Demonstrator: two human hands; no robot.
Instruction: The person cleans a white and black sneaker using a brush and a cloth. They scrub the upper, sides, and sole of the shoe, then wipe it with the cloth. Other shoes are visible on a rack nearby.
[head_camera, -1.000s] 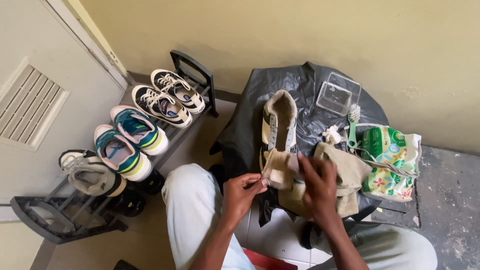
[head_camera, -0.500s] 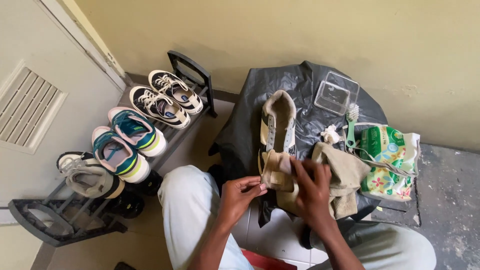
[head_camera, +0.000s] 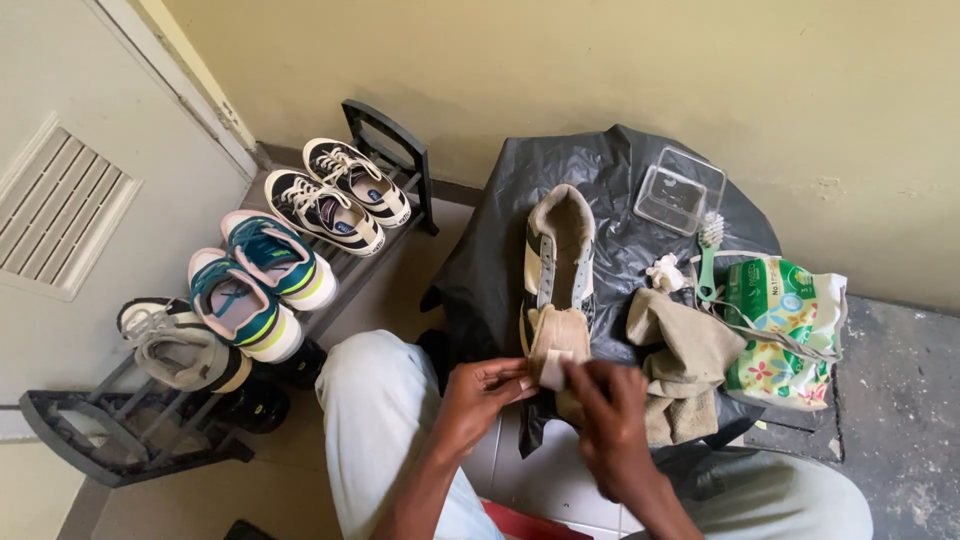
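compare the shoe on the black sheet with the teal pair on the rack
The beige shoe lies alone on the black sheet, lace holes empty, tongue pulled out toward the left hand and right hand. The teal sneakers sit as a laced pair on the dark rack, untouched. Both are low sports shoes.

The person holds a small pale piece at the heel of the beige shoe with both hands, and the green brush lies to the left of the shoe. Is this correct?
Not quite: the head view shows the green brush lying to the right of the beige shoe, beside the clear box. The rest holds: left hand and right hand hold the small pale piece.
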